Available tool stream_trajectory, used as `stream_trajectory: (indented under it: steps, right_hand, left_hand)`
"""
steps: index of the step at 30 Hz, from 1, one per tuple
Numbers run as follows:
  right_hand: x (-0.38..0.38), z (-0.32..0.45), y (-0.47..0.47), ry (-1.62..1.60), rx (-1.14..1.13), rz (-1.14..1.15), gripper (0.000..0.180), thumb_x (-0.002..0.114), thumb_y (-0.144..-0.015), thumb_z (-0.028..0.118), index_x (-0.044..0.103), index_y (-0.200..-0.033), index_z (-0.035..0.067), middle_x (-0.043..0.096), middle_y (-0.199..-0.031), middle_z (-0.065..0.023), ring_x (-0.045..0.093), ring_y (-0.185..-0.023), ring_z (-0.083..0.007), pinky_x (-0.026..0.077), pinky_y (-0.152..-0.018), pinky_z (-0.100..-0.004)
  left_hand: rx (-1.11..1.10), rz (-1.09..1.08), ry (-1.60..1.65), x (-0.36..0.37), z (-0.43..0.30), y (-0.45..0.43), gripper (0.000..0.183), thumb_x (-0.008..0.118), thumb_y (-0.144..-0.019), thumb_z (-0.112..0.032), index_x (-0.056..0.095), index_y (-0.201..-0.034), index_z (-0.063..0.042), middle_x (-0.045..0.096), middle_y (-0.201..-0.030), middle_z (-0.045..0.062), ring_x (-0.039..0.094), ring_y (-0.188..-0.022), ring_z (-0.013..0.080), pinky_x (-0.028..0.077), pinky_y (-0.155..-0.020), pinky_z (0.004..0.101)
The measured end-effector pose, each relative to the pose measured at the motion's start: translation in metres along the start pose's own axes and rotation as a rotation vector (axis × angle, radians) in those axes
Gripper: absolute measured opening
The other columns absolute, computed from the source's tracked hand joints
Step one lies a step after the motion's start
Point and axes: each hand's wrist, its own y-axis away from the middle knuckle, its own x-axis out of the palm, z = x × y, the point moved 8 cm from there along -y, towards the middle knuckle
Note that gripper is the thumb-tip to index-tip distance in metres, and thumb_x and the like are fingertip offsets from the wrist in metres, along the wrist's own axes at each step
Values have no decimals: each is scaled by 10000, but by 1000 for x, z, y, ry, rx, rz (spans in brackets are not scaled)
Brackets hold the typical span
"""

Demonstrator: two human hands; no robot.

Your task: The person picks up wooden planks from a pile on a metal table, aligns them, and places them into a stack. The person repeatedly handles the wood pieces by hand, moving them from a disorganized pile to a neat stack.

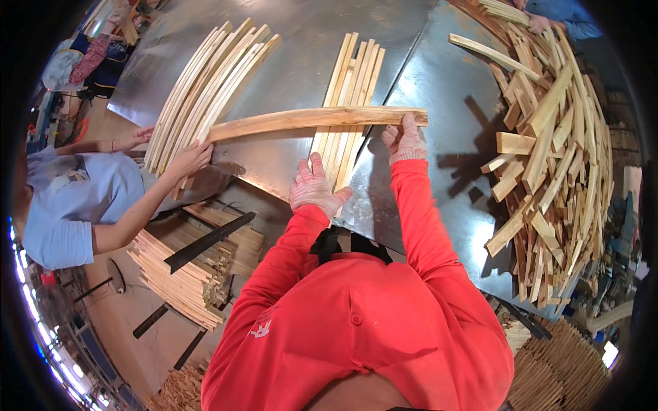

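My right hand point(406, 137), in a pale work glove, grips the right end of a long wooden slat point(318, 118). The slat lies crosswise above a row of narrow wooden strips point(354, 72) on the metal table. Whether it touches them I cannot tell. My left hand point(314, 187), gloved too, rests with fingers apart over the near end of that row. It holds nothing. The slat's left end reaches a co-worker's hand point(193, 162) beside another group of strips point(216, 82).
A large jumbled heap of wooden pieces point(550, 154) covers the right side of the metal table point(303, 46). Another person's gloved hand point(538, 23) is at the heap's far end. Stacked boards point(175, 277) on black supports stand low at the left. More wood stacks point(560, 365) sit low at the right.
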Motion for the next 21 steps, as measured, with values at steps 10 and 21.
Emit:
stream_trajectory:
  steps: [10,21]
  right_hand:
    - [-32,117,42,-198,-214,-8,161,641,-910,234,564,-968,105,525,-728,-16,513,-509,-124,447,-426,-266]
    - [-52,167,128,-190,-458,277,228,622,-919,282,570,-949,62,570,-689,-49,550,-492,-136,488,-462,-284]
  left_hand:
    - [961,-625,585,-113,35,145,216,627,-839,-101,636,-1021,15,667,-996,147,635,-868,318,514,-747,409]
    - [570,348,500,-96,-65,89,520,660,-880,-312,526,-1244,35,607,-936,53,561,-848,133,470,-789,282]
